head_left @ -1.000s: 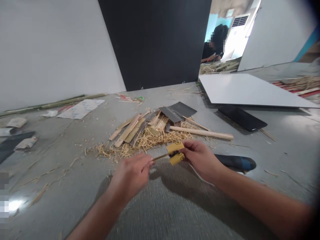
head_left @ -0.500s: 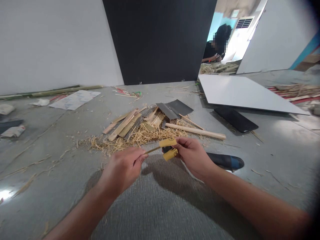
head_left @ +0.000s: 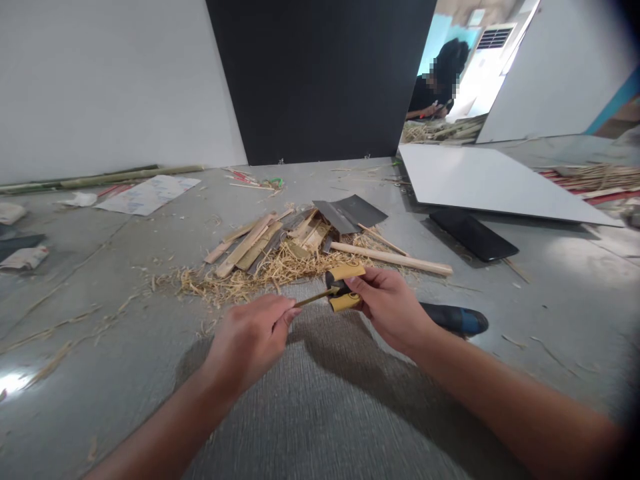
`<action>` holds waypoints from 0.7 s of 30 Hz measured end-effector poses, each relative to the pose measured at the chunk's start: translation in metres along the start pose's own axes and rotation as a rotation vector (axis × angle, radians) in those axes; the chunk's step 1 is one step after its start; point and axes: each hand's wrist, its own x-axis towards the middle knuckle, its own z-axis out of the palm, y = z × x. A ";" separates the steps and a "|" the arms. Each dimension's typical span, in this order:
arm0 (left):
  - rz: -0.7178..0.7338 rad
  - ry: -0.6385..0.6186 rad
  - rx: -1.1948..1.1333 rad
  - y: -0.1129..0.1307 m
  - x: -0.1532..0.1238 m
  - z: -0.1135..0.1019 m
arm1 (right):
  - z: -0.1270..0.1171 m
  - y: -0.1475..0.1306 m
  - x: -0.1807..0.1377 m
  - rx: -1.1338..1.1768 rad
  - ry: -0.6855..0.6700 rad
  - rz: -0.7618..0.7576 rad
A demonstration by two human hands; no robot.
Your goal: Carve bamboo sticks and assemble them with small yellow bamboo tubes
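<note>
My left hand (head_left: 250, 333) is closed around a thin bamboo stick (head_left: 316, 297), which points up and to the right. In my right hand (head_left: 393, 303) is a folded piece of sandpaper (head_left: 347, 271), yellow on the printed back and dark on the grit side, pinched between thumb and fingers. The stick's far end lies at the opening between the sandpaper's two flaps; whether it touches the grit I cannot tell. Below my hands is a grey textured cloth (head_left: 280, 413). Behind my right wrist lies a tool with a black and blue handle (head_left: 453, 319), partly hidden.
Ahead are bamboo shavings (head_left: 235, 283), flat bamboo strips (head_left: 250, 250), dark sheets (head_left: 353, 212) and a pale wooden rod (head_left: 393, 259). A black phone (head_left: 474, 235) lies near a tilted white board (head_left: 490, 177). Another person (head_left: 435, 83) sits beyond the black panel (head_left: 325, 80).
My right hand and the sandpaper have shifted slightly right, and more of the stick's end shows between the flaps. My left hand keeps its hold, moved slightly right.
</note>
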 end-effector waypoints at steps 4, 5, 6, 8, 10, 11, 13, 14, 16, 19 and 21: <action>-0.014 0.061 0.011 0.001 0.000 0.000 | 0.003 -0.002 -0.002 0.019 -0.018 0.050; -0.019 0.067 0.006 0.002 0.001 0.000 | 0.004 -0.002 -0.002 0.018 -0.024 0.063; -0.022 0.063 -0.004 0.002 0.001 -0.001 | 0.004 -0.001 -0.003 0.015 -0.026 0.073; -0.012 0.011 -0.031 0.002 0.002 -0.001 | 0.004 0.000 -0.002 0.011 -0.021 0.077; 0.008 -0.069 -0.053 0.002 0.002 -0.002 | 0.004 0.001 -0.001 0.014 -0.007 0.072; 0.013 -0.097 -0.058 0.002 0.003 -0.002 | 0.003 0.001 -0.001 0.018 0.001 0.066; -0.009 -0.107 -0.061 0.001 0.003 -0.003 | 0.002 0.001 0.000 0.028 0.007 0.058; -0.037 -0.084 -0.056 0.000 0.003 -0.004 | 0.002 0.001 0.000 0.029 0.006 0.055; -0.087 -0.024 -0.039 -0.001 0.003 -0.004 | 0.001 0.001 0.000 0.023 -0.002 0.052; -0.073 -0.047 -0.036 -0.002 0.004 -0.004 | 0.000 0.001 0.001 0.024 -0.007 0.054; -0.034 -0.121 -0.047 -0.002 0.004 -0.003 | -0.001 0.002 0.002 0.026 0.008 0.051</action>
